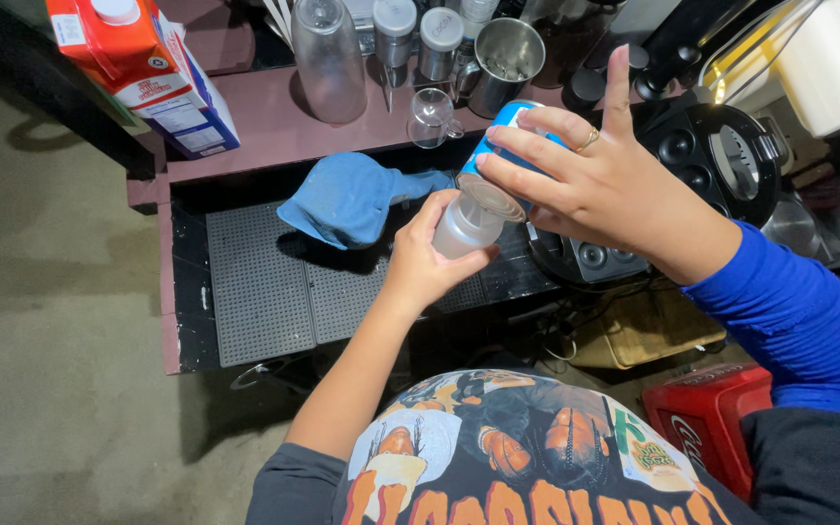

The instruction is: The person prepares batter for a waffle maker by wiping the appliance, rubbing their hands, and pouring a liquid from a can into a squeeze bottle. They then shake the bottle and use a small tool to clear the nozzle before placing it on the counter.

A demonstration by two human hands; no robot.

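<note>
The person's left hand (430,258) wraps its grip around a small frosted plastic cup (466,226), thumb on the near side and fingers curled behind it, holding it tilted just above the front edge of the surface (255,126). The right hand (595,180), in a blue sleeve (799,321), has its grip closed on a blue can (498,156), fingers spread over the can's side with the index finger lifted straight up (a ring shows on one finger). The can is tipped over so that its silver end meets the mouth of the cup; the two touch.

Just left of the cup a blue cloth (347,199) lies crumpled, partly on a grey perforated mat (260,282). Behind the hands, on the maroon surface, stand a clear plastic bottle (331,58), a small glass cup (433,117) and a steel mug (503,58). An orange and white carton (133,53) stands at the far left. To the right, under the right hand, sits a black appliance with round moulds (712,160). A red crate (702,428) stands on the floor near the person's right side.
</note>
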